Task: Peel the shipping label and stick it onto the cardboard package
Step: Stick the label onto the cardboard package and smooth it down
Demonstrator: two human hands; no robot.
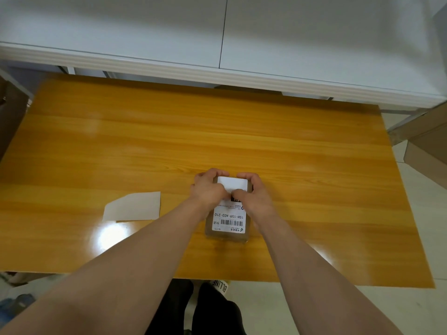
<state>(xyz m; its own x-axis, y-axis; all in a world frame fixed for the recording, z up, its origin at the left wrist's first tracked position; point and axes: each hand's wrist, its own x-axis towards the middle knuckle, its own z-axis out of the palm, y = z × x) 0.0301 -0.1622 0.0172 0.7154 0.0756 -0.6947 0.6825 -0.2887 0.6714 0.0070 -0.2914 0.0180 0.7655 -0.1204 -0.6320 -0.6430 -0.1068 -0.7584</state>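
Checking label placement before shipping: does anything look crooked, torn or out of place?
Nothing stands out. The shipping label lies square on the cardboard package, held at its far end by the left hand and right hand. A peeled backing sheet lies beside it on the table.

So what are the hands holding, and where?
The left hand and right hand grip the cardboard package at its far end, thumbs pressing the shipping label.

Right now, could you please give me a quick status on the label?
Left hand and right hand grip the package, thumbs on the label. Label flat on top. Backing paper lies aside.
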